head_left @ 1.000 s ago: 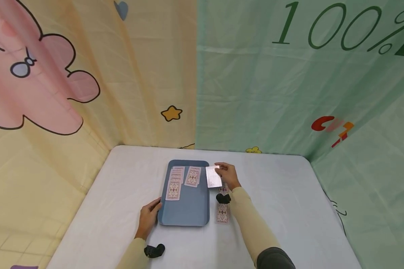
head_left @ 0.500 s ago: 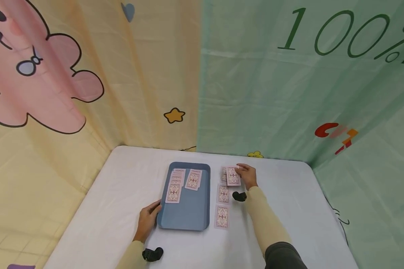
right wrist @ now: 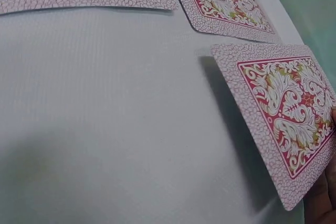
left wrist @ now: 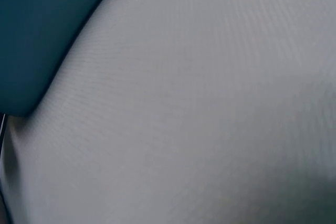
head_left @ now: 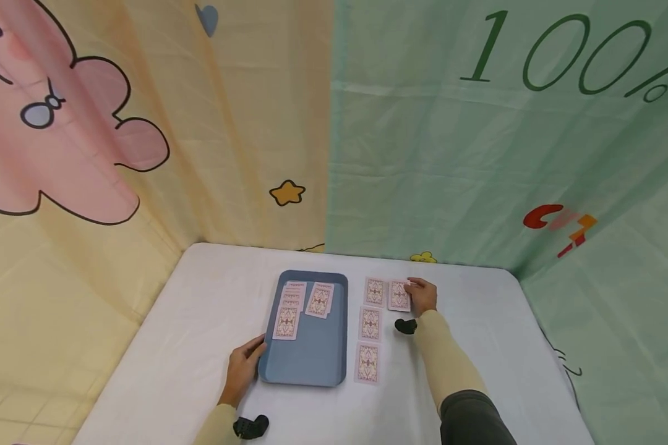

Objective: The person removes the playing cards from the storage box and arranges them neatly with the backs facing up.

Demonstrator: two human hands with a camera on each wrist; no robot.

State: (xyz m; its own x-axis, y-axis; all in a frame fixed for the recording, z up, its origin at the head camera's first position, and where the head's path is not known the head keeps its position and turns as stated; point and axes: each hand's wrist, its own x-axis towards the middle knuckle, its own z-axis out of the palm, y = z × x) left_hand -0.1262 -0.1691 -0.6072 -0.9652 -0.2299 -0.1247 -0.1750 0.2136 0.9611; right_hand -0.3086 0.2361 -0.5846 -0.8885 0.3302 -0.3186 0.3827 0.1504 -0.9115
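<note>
My right hand (head_left: pixel 423 296) pinches a playing card (right wrist: pixel 281 119) by its right edge. The card's patterned red-and-white back faces up, and in the right wrist view it is tilted, its near edge above the white tablecloth with a shadow under it. To its left three playing cards lie face down in a column: a top one (head_left: pixel 375 291), a middle one (head_left: pixel 370 324) and a lower one (head_left: pixel 367 362). My left hand (head_left: pixel 240 371) holds the left rim of a blue tray (head_left: pixel 303 364), thumb at the edge; its other fingertips are partly hidden.
In the tray, overlapping face-down cards (head_left: pixel 286 322) form a left column, and a smaller overlapping group (head_left: pixel 320 300) lies at the upper right. The white table (head_left: pixel 490 346) ends at curtains (head_left: pixel 423 154) behind and at the sides.
My right hand has moved right from beside the tray, carrying the card. The card has turned from its pale side to its patterned back and come down to the right of the top card.
</note>
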